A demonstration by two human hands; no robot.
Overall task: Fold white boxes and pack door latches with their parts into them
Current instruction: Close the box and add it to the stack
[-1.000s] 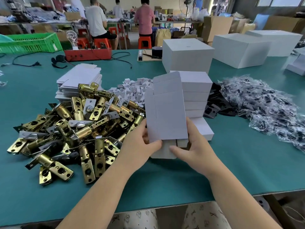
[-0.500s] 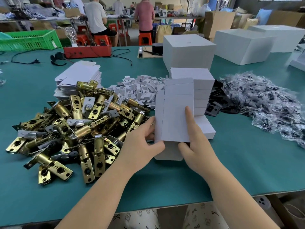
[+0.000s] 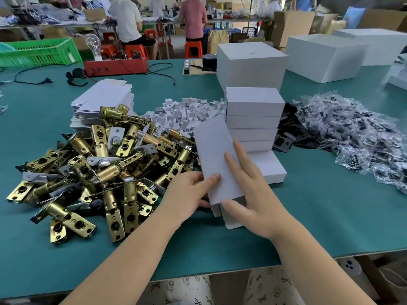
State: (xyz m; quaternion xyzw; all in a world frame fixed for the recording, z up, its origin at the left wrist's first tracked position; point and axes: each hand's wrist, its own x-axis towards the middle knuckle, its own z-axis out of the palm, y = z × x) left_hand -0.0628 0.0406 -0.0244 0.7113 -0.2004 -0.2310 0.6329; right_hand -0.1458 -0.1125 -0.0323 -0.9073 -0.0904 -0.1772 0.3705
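Nearest, just in front of the stack of folded boxes point(image 3: 253, 119): a flat white box blank point(image 3: 217, 159), held tilted above the green table point(image 3: 330, 216). Left hand point(image 3: 187, 192) pinching its left edge, thumb on the face, fingers curled behind. Right hand point(image 3: 257, 194) pressing the face with straight fingers, thumb at the lower flap. Still flat, not yet squared into a box, ends open, nothing inside. Left of the stack: a large heap of brass door latches point(image 3: 99, 168), apparently unpacked. Touching the stack's base on its near side: one closed white box point(image 3: 268, 168) lying alone. In the stack itself: a few boxes, folded and closed, contents not visible. Right of the stack: black plates point(image 3: 286, 137), then a heap of bagged parts point(image 3: 352, 133). Behind the stack to the left: small white card inserts point(image 3: 189, 108) and a pile of flat blanks point(image 3: 103, 95). Judging by the heaps, early in the job, most packing still ahead.
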